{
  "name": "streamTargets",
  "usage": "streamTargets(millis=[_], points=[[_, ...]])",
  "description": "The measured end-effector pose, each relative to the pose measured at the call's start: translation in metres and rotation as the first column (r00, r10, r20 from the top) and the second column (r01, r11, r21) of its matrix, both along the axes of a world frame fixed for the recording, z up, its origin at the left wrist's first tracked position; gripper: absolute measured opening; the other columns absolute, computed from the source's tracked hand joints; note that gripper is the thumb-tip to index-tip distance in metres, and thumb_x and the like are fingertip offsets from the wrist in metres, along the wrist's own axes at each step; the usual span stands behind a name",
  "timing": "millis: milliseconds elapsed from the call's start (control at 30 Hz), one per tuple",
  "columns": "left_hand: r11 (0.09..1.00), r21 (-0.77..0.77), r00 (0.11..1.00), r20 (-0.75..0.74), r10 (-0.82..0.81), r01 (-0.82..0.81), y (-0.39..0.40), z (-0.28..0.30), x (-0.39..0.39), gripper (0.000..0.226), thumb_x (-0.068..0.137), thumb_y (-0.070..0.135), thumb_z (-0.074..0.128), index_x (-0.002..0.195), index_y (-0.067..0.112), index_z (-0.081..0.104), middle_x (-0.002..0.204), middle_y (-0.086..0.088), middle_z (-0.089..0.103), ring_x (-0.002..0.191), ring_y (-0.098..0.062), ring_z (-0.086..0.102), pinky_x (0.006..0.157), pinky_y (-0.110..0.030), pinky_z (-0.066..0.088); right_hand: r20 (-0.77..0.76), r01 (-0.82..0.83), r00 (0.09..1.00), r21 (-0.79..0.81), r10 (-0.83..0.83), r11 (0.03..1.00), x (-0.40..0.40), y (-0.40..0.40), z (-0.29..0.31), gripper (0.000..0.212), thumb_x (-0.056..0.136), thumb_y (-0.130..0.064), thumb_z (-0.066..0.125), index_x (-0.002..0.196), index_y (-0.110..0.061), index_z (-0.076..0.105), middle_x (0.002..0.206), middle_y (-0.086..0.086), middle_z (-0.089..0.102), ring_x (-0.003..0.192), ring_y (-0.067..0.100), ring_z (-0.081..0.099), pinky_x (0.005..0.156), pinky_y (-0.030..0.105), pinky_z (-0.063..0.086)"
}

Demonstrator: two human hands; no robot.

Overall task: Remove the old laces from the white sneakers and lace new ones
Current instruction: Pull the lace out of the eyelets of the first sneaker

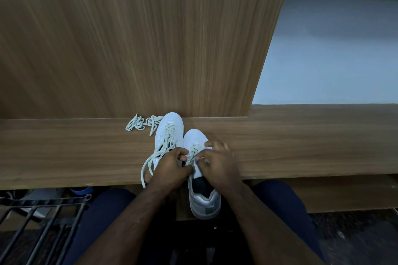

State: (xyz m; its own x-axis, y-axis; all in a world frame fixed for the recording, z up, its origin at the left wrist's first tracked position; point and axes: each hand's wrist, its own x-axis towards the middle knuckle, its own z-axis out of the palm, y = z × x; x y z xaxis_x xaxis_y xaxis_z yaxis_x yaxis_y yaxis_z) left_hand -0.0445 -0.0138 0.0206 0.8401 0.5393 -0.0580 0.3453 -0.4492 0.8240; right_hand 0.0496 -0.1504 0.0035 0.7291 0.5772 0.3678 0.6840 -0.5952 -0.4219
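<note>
Both hands, left hand (172, 162) & right hand (217, 162), pinch limp lace (195, 150) on near sneaker (201, 178) at bench (301, 146) edge; soft, floppy, best gripped nr the tip.

Dim, bluish, even light; soft shadows, wide-angle bending at edges, lower corners blurred

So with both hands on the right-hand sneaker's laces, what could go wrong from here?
1. The right sneaker sits with its heel past the wooden ledge's front edge; a hard tug by the left hand or right hand might tip it off.
2. The left sneaker's long lace loops trail to the edge under the left wrist and could snag.
3. The loose lace bundle beside it looks alike, so old and new might get mixed.
</note>
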Motion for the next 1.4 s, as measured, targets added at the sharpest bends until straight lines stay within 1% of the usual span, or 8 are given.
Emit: streamTargets(millis=[133, 333, 567, 767, 900, 1067, 1233, 1400], points=[[1.0, 0.002, 1.0, -0.008, -0.002, 0.002, 0.001, 0.0, 0.0, 0.038, 0.078, 0.02, 0.077, 0.112, 0.023, 0.062, 0.1, 0.006, 0.064, 0.084, -0.008, 0.06, 0.073, -0.025, 0.051, -0.164, 0.256, 0.958, 0.12, -0.235, 0.959, 0.016, -0.015, 0.011, 0.02, 0.086, -0.037, 0.06, 0.099, -0.03, 0.073, 0.115, -0.006, 0.063, 0.113, 0.023, 0.049, 0.095, 0.043, 0.039], [1.0, 0.007, 1.0, -0.014, -0.002, 0.002, 0.0, 0.001, 0.0, 0.038, 0.077, 0.017, 0.076, 0.113, 0.022, 0.063, 0.099, 0.005, 0.064, 0.082, -0.003, 0.059, 0.066, -0.012, 0.041, 0.023, -0.027, 0.999, -0.059, 0.028, 0.998, -0.003, -0.002, -0.004, 0.032, 0.08, -0.044, 0.059, 0.109, -0.038, 0.073, 0.136, -0.004, 0.056, 0.13, 0.027, 0.04, 0.105, 0.051, 0.036], [1.0, -0.012, 1.0, -0.006, 0.009, -0.01, 0.0, 0.0, -0.001, 0.037, 0.077, 0.017, 0.077, 0.111, 0.023, 0.063, 0.1, 0.006, 0.064, 0.089, -0.011, 0.062, 0.076, -0.026, 0.053, -0.161, 0.253, 0.96, 0.144, -0.23, 0.957, 0.016, -0.011, 0.005, 0.026, 0.082, -0.04, 0.049, 0.09, -0.029, 0.071, 0.106, -0.006, 0.066, 0.106, 0.024, 0.052, 0.09, 0.041, 0.04], [1.0, -0.018, 1.0, -0.016, 0.008, -0.009, -0.001, 0.002, -0.002, 0.038, 0.076, 0.017, 0.076, 0.112, 0.022, 0.064, 0.097, 0.007, 0.064, 0.091, -0.01, 0.063, 0.085, -0.035, 0.055, 0.011, -0.025, 1.0, 0.004, 0.024, 1.0, -0.008, -0.002, -0.004, 0.034, 0.079, -0.044, 0.055, 0.107, -0.036, 0.073, 0.129, -0.005, 0.059, 0.121, 0.024, 0.047, 0.097, 0.044, 0.042], [0.999, -0.04, 1.0, -0.014, 0.012, -0.013, -0.001, 0.004, -0.003, 0.038, 0.074, 0.018, 0.078, 0.109, 0.024, 0.064, 0.097, 0.007, 0.065, 0.092, -0.014, 0.065, 0.085, -0.042, 0.057, -0.001, 0.128, 0.992, 0.095, -0.128, 0.987, 0.003, -0.002, 0.001, 0.019, 0.084, -0.032, 0.054, 0.085, -0.024, 0.071, 0.104, -0.002, 0.064, 0.101, 0.025, 0.054, 0.085, 0.042, 0.046], [0.997, -0.08, 1.0, -0.019, 0.002, -0.004, -0.001, 0.003, -0.003, 0.041, 0.064, 0.028, 0.074, 0.104, 0.029, 0.063, 0.095, 0.007, 0.063, 0.086, -0.018, 0.067, 0.081, -0.048, 0.058, -0.055, 0.053, 0.997, 0.052, -0.05, 0.997, 0.007, -0.011, 0.0, 0.025, 0.084, -0.035, 0.059, 0.104, -0.028, 0.073, 0.127, -0.001, 0.059, 0.117, 0.025, 0.046, 0.095, 0.044, 0.043], [1.0, -0.028, 1.0, -0.023, 0.002, -0.002, -0.001, 0.002, -0.002, 0.041, 0.075, 0.02, 0.077, 0.113, 0.022, 0.063, 0.099, 0.007, 0.064, 0.092, -0.009, 0.062, 0.08, -0.024, 0.05, 0.088, -0.009, 0.996, -0.081, 0.016, 0.997, -0.004, 0.003, -0.007, 0.024, 0.081, -0.044, 0.056, 0.09, -0.031, 0.075, 0.123, -0.005, 0.062, 0.115, 0.023, 0.051, 0.089, 0.042, 0.046], [1.0, -0.026, 1.0, 0.002, 0.009, -0.008, 0.0, 0.0, -0.001, 0.035, 0.079, 0.017, 0.078, 0.109, 0.022, 0.062, 0.097, 0.003, 0.063, 0.085, -0.013, 0.062, 0.07, -0.013, 0.05, -0.12, 0.235, 0.969, 0.16, -0.217, 0.959, 0.023, -0.013, 0.001, 0.029, 0.084, -0.041, 0.047, 0.091, -0.026, 0.071, 0.102, -0.003, 0.065, 0.102, 0.023, 0.055, 0.089, 0.038, 0.039]])
